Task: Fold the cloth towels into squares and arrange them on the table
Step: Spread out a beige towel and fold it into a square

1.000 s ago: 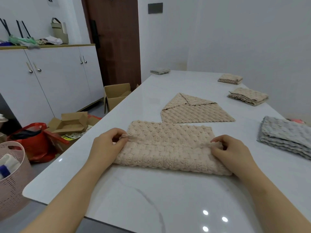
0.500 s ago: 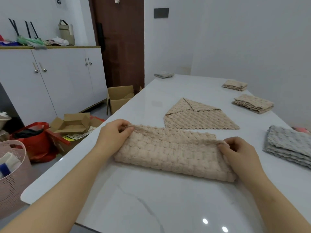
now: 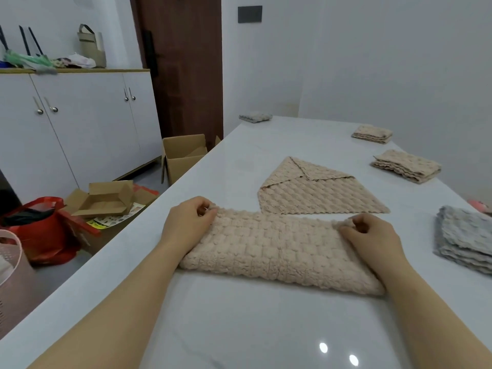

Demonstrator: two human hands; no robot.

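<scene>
**Beige towel [image 3: 279, 251] pinched at both far corners**

It lay as a long, doubled-over band across the near part of the white table [image 3: 239, 328], with its thick rounded fold toward the person and its loose edges away. The left hand [image 3: 186, 227] had its fingers curled onto the far left corner, nipping the fabric against the thumb. The right hand [image 3: 372, 238] gripped the far right corner the same way — fingers bent in, a small ridge of cloth bunched under them. Both bare forearms reached in from the near edge.

Just beyond the band, touching or almost touching its far edge, a second beige cloth [image 3: 316, 193] lay flat, folded to a point. To the right sat a grey stack [image 3: 463, 235] of folded towels. Farther along that side were one beige pile [image 3: 406, 166] and, behind it, another beige pile [image 3: 372, 133]. A small grey towel [image 3: 255, 117] rested at the far left corner.

Off the table to the left, on the floor, stood an open cardboard box [image 3: 183, 155], a flattened carton [image 3: 106, 198], a red bag [image 3: 40, 227] and a pink basket [image 3: 10, 275] — all in front of a white cabinet [image 3: 80, 123] beside a dark brown door [image 3: 183, 67].
</scene>
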